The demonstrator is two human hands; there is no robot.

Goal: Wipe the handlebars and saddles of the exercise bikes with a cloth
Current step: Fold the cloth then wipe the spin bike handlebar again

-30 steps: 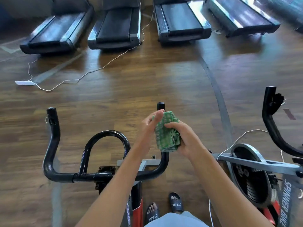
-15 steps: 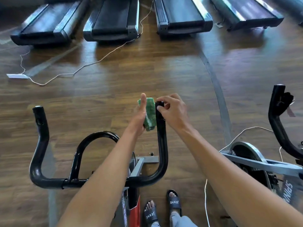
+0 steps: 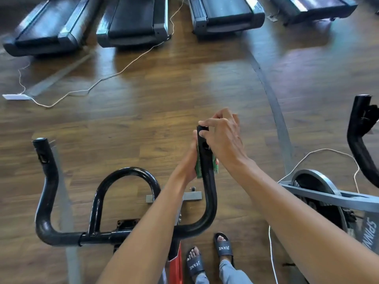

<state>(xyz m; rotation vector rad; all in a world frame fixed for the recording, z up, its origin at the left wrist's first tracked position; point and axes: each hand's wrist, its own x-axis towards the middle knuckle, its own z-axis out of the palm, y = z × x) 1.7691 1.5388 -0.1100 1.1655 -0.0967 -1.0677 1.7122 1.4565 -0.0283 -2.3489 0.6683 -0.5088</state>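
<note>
Green cloth (image 3: 198, 165) is wrapped round the right horn of the black handlebar (image 3: 208, 181), just below its tip. Left hand (image 3: 189, 162) presses the cloth against the horn, fingers mostly hidden behind it. Right hand (image 3: 222, 138) pinches the horn tip with curled fingers, thumb on the near side.

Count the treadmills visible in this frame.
4, in a row along the top edge: far left, left of centre, right of centre, far right. All are cropped; more may lie outside the frame.
</note>
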